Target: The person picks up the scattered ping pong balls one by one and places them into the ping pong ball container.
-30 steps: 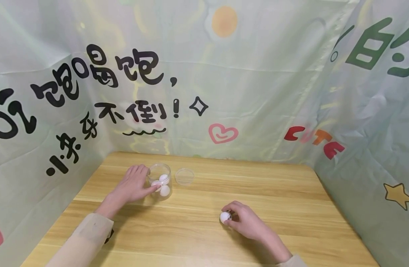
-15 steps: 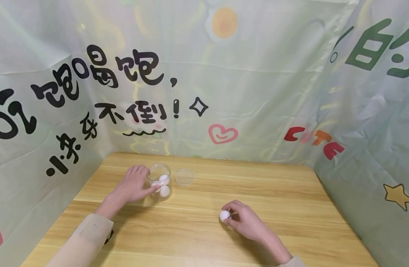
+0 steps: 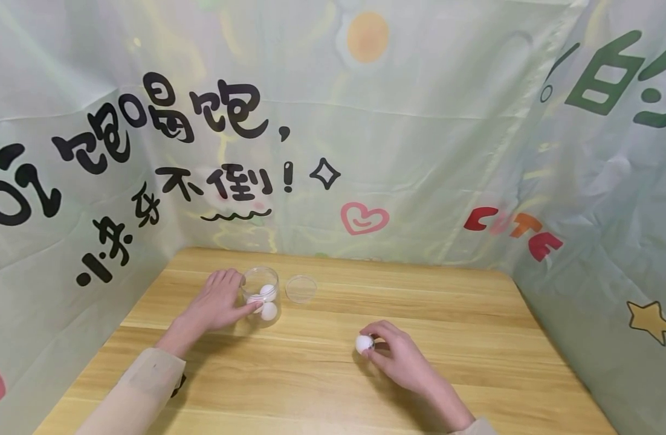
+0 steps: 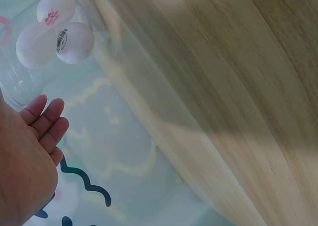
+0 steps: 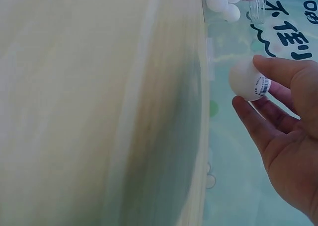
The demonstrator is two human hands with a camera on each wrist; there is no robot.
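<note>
A clear round jar, its top uncovered, stands on the table with several white table tennis balls inside. My left hand holds the jar at its left side, thumb across the front and fingers towards the back. Printed marks show on the balls in the left wrist view. Further right and nearer, my right hand pinches another white ball between thumb and fingertips. The right wrist view shows dark print on that ball.
A clear round lid lies flat just right of the jar. Printed cloth hangs along the back and both sides of the wooden table.
My right hand has moved the ball slightly away from me and a little to the left. The left hand and the jar stay where they were.
</note>
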